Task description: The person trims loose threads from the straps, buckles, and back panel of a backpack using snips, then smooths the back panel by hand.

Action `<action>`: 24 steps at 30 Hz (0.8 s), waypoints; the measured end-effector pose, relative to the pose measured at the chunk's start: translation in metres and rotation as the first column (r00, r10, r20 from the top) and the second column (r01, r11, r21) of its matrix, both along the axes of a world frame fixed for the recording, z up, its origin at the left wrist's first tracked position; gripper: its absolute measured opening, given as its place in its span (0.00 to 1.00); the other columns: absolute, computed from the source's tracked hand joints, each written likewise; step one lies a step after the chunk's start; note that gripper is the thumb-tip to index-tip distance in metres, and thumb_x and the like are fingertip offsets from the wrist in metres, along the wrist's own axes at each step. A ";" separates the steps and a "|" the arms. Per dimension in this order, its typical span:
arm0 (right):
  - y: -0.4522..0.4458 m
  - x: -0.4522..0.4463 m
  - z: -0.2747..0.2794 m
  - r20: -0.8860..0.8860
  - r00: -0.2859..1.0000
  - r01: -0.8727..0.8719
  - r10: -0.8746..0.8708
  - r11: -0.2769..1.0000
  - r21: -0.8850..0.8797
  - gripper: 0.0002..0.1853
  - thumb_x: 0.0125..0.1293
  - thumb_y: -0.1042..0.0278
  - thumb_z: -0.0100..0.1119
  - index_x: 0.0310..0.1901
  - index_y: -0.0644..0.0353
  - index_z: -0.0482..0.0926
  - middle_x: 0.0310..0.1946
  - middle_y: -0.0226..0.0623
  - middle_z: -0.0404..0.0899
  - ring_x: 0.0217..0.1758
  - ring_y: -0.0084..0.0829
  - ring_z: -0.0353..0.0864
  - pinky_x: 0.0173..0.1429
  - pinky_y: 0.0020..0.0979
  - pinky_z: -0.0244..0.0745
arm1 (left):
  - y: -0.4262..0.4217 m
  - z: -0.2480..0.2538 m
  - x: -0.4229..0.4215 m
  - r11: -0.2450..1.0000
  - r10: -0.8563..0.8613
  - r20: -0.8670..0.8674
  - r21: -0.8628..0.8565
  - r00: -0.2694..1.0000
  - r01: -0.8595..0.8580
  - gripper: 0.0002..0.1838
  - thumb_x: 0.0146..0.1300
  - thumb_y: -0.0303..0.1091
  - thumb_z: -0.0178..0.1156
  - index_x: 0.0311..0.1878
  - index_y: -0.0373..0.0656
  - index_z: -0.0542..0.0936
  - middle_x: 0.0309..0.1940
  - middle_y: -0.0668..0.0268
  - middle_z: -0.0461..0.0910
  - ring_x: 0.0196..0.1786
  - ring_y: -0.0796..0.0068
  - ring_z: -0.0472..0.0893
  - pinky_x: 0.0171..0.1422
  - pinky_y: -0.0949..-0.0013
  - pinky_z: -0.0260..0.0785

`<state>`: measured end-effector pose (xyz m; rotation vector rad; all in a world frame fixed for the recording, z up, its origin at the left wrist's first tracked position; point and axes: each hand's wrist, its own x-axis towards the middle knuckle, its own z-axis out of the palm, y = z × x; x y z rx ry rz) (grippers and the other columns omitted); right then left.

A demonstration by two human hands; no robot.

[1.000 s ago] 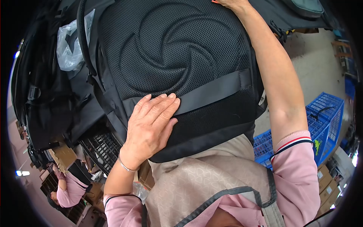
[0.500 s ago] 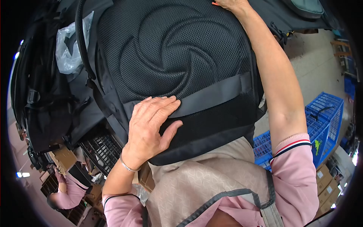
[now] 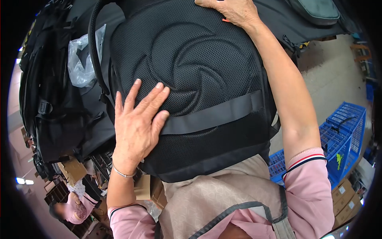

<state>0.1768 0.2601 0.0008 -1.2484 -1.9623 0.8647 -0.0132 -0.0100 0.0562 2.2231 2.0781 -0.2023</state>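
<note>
A black backpack (image 3: 223, 59) lies with its padded mesh back panel facing up, a swirl pattern raised in it. A smooth dark strap band (image 3: 215, 116) crosses its lower part. My left hand (image 3: 137, 123) is open, fingers spread flat on the panel's left side at the band's end. My right hand (image 3: 238, 12) rests at the backpack's top edge, thumb stretched left and the other fingers cut off by the frame. A small orange tip (image 3: 226, 20) sticks out from under that palm; what it belongs to is hidden. A black carry strap (image 3: 92, 44) loops at the left.
Clear plastic wrap (image 3: 81, 63) and more black bags (image 3: 51, 99) lie at left. A grey-green case (image 3: 316, 10) sits top right. Blue plastic crates (image 3: 346, 123) and cardboard boxes (image 3: 344, 195) stand on the right. Another person (image 3: 75, 209) is at lower left.
My left hand has moved left and up off the band, its fingers spreading. My right hand has come further into view at the top. The backpack has shifted slightly down.
</note>
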 end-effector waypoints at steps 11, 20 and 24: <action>0.012 -0.004 -0.015 0.067 0.997 0.032 -0.036 0.998 0.060 0.34 0.55 0.37 0.73 0.50 0.61 0.85 0.62 0.42 0.73 0.60 0.43 0.80 0.64 0.40 0.75 | 0.055 -0.027 -0.016 0.980 0.011 -0.022 0.199 1.000 -0.006 0.22 0.74 0.47 0.55 0.69 0.68 0.78 0.79 0.59 0.63 0.81 0.51 0.59 0.81 0.39 0.49; 0.015 -0.003 -0.017 0.038 0.999 0.034 -0.036 0.998 0.053 0.33 0.56 0.37 0.73 0.49 0.62 0.84 0.62 0.42 0.72 0.57 0.43 0.82 0.62 0.39 0.76 | 0.074 -0.035 0.023 0.968 -0.195 0.014 0.166 0.981 0.190 0.23 0.73 0.62 0.48 0.69 0.81 0.76 0.81 0.65 0.59 0.83 0.53 0.55 0.84 0.39 0.44; 0.016 -0.004 -0.022 0.035 0.999 0.039 -0.042 0.996 0.083 0.33 0.55 0.37 0.73 0.50 0.61 0.84 0.62 0.42 0.73 0.57 0.43 0.82 0.62 0.39 0.76 | 0.079 -0.045 0.018 0.984 -0.111 0.072 0.147 0.991 0.100 0.27 0.74 0.64 0.46 0.72 0.74 0.73 0.81 0.62 0.57 0.83 0.51 0.53 0.85 0.39 0.41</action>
